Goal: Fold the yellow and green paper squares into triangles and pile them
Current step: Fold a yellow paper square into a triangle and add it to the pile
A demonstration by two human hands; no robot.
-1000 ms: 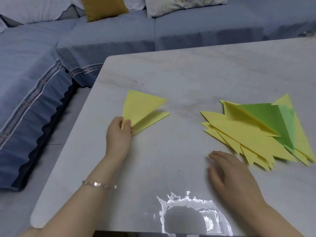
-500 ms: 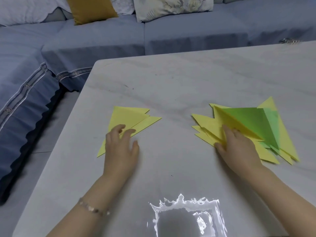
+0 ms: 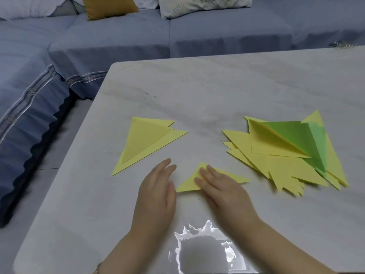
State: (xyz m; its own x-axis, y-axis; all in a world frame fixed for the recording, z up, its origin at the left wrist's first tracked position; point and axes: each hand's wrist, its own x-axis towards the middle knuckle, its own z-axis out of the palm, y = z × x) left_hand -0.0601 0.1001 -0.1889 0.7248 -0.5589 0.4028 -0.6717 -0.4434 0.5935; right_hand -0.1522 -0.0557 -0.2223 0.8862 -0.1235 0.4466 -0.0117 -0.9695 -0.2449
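A small pile of folded yellow triangles (image 3: 145, 142) lies flat on the left part of the table. To the right spreads a loose heap of yellow and green paper (image 3: 280, 153), its top yellow sheet half lifted over a green one (image 3: 296, 135). Between them, near me, lies a single yellow paper (image 3: 189, 183). My right hand (image 3: 223, 192) rests flat on it with straight fingers and hides much of it. My left hand (image 3: 156, 194) lies open on the table just left of that paper, touching no paper.
The white marble table (image 3: 197, 95) has its left edge and rounded corner near the triangle pile. A blue sofa (image 3: 118, 40) with cushions runs behind and to the left. A bright glare patch (image 3: 205, 248) lies near the front edge.
My left hand let go of the folded triangle pile and moved right. My right hand drew one yellow paper out of the heap toward the middle front.
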